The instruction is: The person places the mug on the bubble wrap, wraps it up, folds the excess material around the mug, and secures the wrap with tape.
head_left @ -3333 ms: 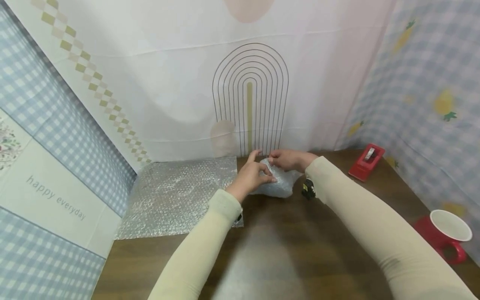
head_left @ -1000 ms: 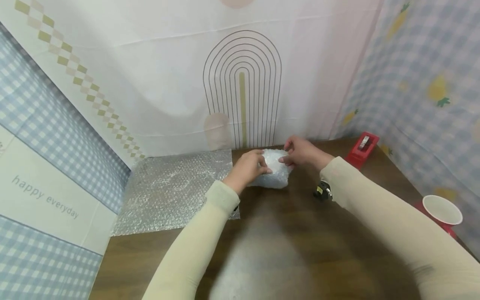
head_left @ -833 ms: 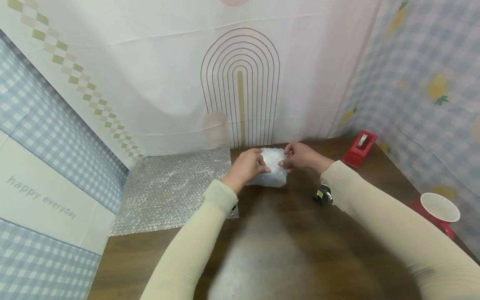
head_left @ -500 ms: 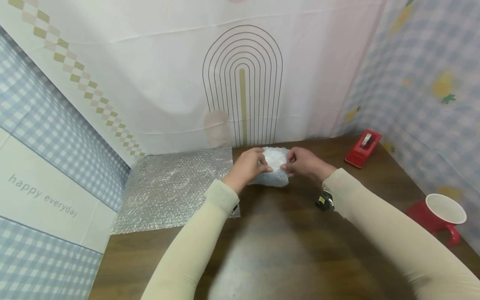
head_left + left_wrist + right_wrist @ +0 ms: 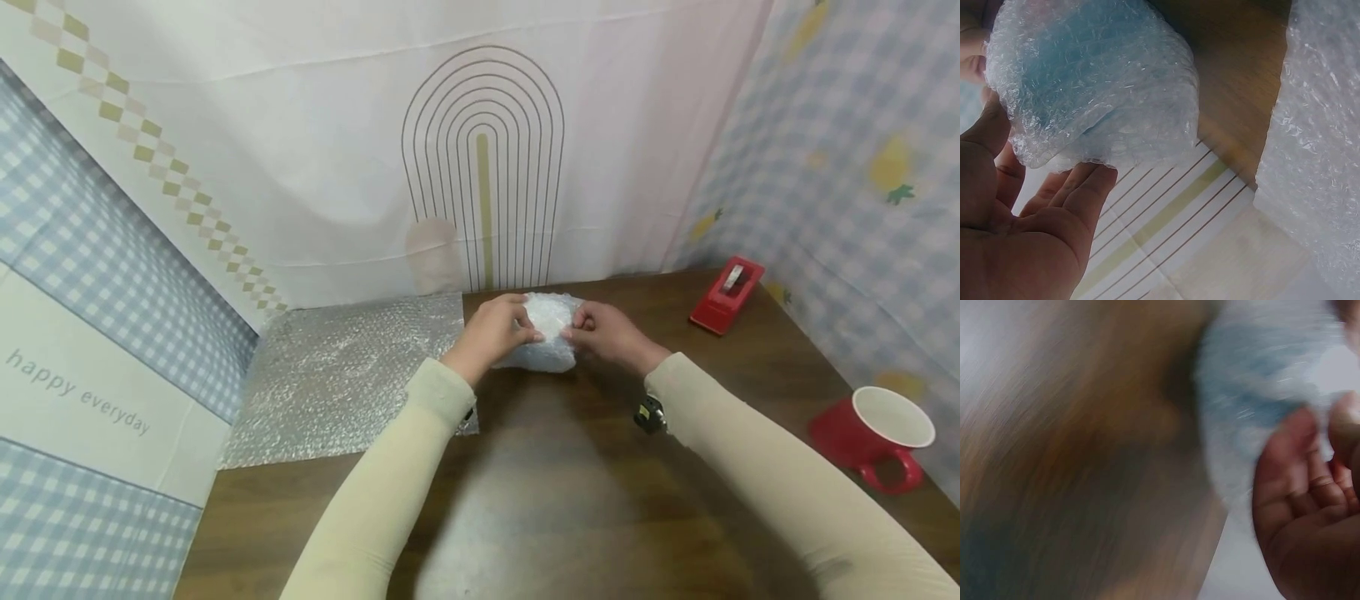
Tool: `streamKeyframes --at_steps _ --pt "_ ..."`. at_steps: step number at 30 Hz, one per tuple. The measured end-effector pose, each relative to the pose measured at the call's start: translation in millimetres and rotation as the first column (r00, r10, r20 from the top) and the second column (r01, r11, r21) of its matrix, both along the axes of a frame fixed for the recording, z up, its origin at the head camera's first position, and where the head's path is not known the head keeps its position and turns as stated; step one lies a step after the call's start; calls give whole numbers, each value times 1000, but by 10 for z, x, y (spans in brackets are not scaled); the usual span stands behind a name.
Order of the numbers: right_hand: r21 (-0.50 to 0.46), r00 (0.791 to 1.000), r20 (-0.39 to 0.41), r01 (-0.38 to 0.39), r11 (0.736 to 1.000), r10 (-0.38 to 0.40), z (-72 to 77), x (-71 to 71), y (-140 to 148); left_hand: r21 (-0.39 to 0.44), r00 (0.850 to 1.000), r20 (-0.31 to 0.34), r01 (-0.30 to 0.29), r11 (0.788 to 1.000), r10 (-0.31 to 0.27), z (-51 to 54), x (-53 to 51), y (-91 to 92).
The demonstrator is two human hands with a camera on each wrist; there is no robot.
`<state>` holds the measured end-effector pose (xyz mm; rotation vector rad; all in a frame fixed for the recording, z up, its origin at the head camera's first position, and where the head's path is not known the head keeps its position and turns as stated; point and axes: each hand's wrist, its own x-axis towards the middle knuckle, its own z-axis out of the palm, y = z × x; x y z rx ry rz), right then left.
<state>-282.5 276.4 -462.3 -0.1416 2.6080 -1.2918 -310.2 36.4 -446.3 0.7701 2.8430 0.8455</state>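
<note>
A bundle wrapped in bubble wrap (image 5: 549, 354) lies near the back of the table, between the two hands. Something blue shows through the clear layers of the bundle (image 5: 1104, 69) in the left wrist view; its kind is hidden. The left hand (image 5: 491, 333) grips the bundle's left side, thumb on the front and fingers behind. At the right side, the right hand (image 5: 609, 335) pinches the wrap between thumb and curled fingers. In the blurred right wrist view, that hand (image 5: 1310, 506) is close against the wrap.
A flat sheet of bubble wrap (image 5: 345, 383) covers the table's back left. A red tape dispenser (image 5: 726, 298) stands at the back right, and a red mug (image 5: 870, 433) with a white inside sits at the right edge. Fabric (image 5: 337, 150) hangs behind the table.
The right hand has gone from the bundle's top to its right side and now pinches the wrap there. The left hand's raised index finger has come down onto the bundle, which looks more compact.
</note>
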Motion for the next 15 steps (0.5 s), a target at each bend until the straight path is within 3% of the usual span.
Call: streamKeyframes --at_steps 3,7,12,15 --pt "-48 1000 0 2 999 -2 -62 24 19 -10 1000 16 -10 1000 10 -2 14 18" --pt "-90 999 20 -42 995 44 -38 53 82 -15 999 22 -25 1000 25 1 34 42" --pt "0 994 8 -106 994 106 42 76 310 -25 998 10 -59 998 60 -35 47 31" --pt "74 997 9 -78 994 78 73 75 583 -22 998 12 -63 998 63 -68 68 11"
